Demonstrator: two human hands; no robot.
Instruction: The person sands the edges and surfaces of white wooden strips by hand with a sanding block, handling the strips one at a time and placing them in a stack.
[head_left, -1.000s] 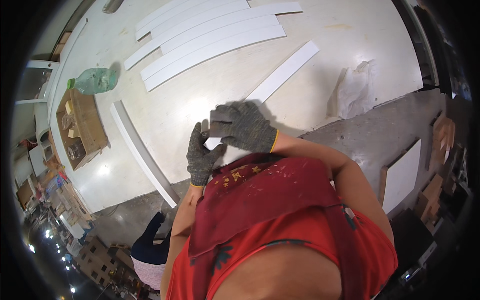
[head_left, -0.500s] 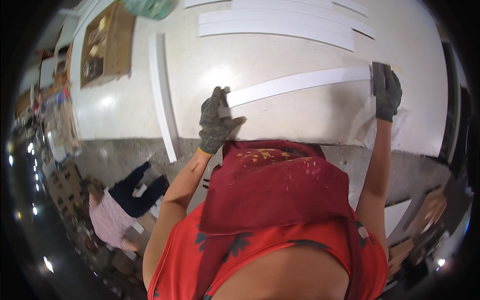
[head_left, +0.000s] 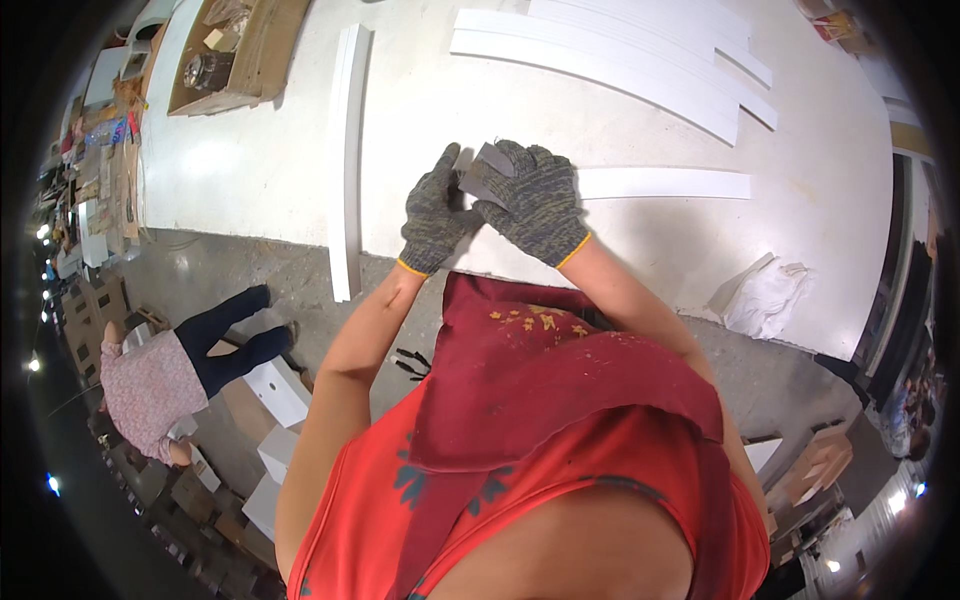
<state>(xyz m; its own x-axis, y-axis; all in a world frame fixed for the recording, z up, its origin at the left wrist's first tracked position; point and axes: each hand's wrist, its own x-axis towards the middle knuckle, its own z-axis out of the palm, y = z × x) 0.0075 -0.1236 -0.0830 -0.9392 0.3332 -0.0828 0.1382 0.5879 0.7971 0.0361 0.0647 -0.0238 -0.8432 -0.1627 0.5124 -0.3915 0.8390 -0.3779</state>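
A long white strip [head_left: 665,183] lies across the white table, its left end hidden under my hands. My right hand [head_left: 535,195], in a dark knitted glove with a yellow cuff, is closed on a thin grey piece [head_left: 488,175] that looks like sandpaper. It rests over the strip near that left end. Just left of it is my left hand [head_left: 435,215], in a matching glove. Its fingers are stretched out and the thumb stands apart, beside the strip's hidden end.
Several white strips [head_left: 600,65] lie at the back of the table [head_left: 260,190]. Another long strip [head_left: 345,160] overhangs the front edge at left. A cardboard box [head_left: 265,65] stands back left, a white plastic bag [head_left: 770,295] front right. Another person [head_left: 160,385] is at far left.
My right hand has moved left along the strip, from its right end to beside my left hand, carrying the grey piece. The view has shifted. My left hand stays by the left end.
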